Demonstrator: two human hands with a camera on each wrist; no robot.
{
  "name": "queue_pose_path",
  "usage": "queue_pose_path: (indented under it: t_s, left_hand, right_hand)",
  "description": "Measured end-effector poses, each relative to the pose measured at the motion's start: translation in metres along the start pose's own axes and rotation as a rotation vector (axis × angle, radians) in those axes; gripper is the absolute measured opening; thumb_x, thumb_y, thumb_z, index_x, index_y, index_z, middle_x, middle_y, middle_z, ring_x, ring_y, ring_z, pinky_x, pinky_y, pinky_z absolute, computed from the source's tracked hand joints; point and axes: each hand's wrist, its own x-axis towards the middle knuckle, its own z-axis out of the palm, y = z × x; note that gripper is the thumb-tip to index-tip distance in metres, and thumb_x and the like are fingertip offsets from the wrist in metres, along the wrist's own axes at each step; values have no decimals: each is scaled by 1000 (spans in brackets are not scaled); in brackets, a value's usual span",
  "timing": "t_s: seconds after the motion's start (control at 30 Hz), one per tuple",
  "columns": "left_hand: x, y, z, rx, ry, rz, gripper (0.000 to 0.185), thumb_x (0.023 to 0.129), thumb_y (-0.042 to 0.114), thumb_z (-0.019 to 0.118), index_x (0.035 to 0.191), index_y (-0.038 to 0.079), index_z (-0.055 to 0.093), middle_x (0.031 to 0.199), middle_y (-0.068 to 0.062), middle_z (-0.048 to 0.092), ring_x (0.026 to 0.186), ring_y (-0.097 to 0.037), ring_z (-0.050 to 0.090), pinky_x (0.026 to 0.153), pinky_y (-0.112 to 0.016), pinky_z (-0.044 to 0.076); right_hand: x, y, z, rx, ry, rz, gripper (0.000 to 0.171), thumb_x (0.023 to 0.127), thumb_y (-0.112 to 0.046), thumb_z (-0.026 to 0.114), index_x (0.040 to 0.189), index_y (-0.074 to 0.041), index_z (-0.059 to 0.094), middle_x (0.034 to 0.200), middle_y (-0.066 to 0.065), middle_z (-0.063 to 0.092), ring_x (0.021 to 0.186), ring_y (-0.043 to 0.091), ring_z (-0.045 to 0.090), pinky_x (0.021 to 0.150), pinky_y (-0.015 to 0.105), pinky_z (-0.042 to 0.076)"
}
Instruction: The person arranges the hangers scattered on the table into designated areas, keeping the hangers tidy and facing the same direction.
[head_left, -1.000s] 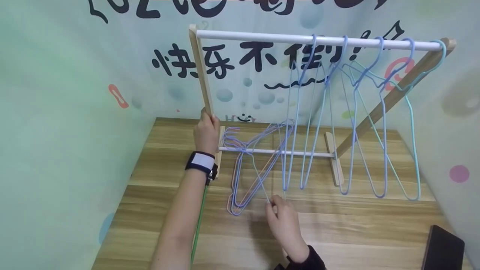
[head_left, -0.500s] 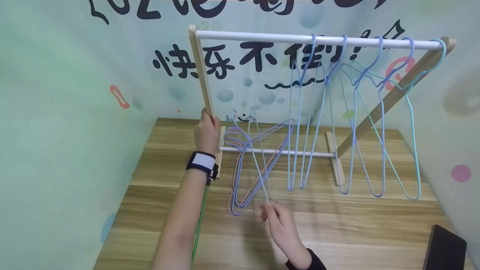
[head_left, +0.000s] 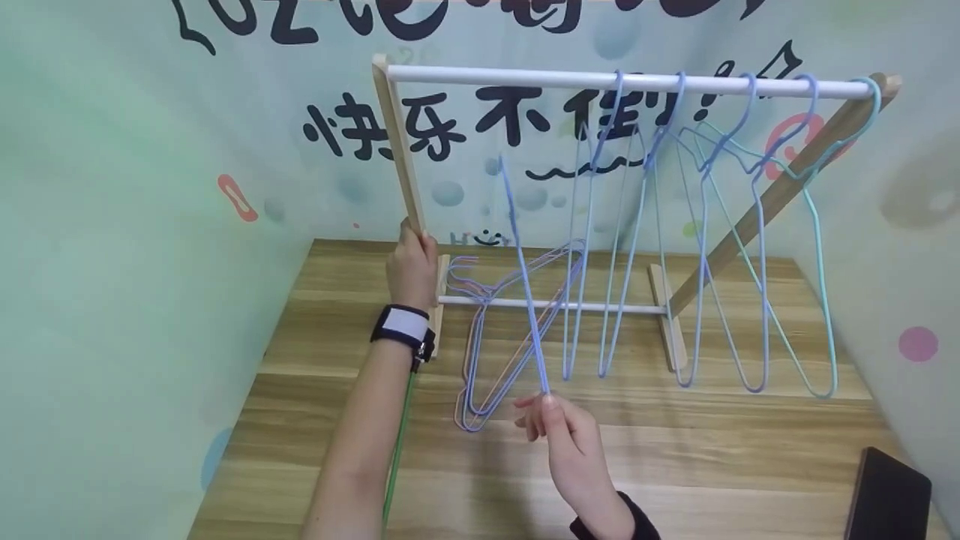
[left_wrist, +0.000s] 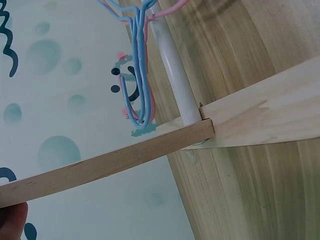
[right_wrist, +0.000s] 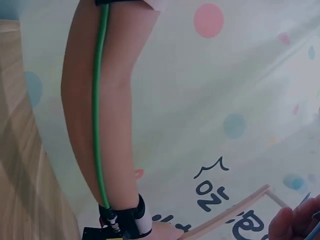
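Observation:
My left hand (head_left: 412, 266) grips the left wooden upright (head_left: 399, 150) of a small clothes rack, low down near its foot. In the left wrist view a fingertip (left_wrist: 12, 222) curls beneath that upright. With thumb and fingers, my right hand (head_left: 576, 454) pinches the lower end of a blue wire hanger (head_left: 525, 289). The hanger stands upright, seen nearly edge-on, its top below the white top rod (head_left: 495, 77). Behind it, a bundle of blue and pink hangers (head_left: 471, 360) lies across the white lower bar (head_left: 622, 307). The right wrist view catches only part of the right hand (right_wrist: 295, 222).
Several blue and turquoise hangers (head_left: 761, 270) hang from the right half of the top rod. The rack's right upright (head_left: 787, 184) slants outward in view. A dark flat object (head_left: 889, 495) lies at the table's (head_left: 720, 465) right edge. A printed backdrop (head_left: 262, 112) stands behind.
The right hand has drawn its hanger up from low by the bundle and turned it from a spread outline to nearly edge-on. My left hand keeps its hold on the upright.

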Motion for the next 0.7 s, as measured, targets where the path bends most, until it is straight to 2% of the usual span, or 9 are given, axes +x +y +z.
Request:
queue_pose_path:
  t_s: [0.17,0.43,0.7]
  left_hand:
    - [0,-1,0,-1,10,6,22,93,19,41,100,-1,49,63,-9,49,50,-21,48,43,-32,41]
    - [-1,-1,-1,-7,9,15,26,94,21,39,101,-2,48,63,-9,49,49,-20,47,42,-32,40]
    - [0,0,-1,-16,-10,-6,26,94,22,39,99,-1,49,62,-8,49,48,-20,47,41,-30,39]
  right_hand:
    - [9,-14,1,27,-1,-28,37,97,1,24,65,0,43,62,10,48,85,25,59,68,41,50]
    - [25,-36,-3,150,-45,-28,37,99,-6,20,67,4,38,69,18,50,94,27,56,65,44,51]
    - [44,-46,-2,105,11,-17,40,99,-10,22,67,7,39,69,20,51,90,26,58,64,43,51]
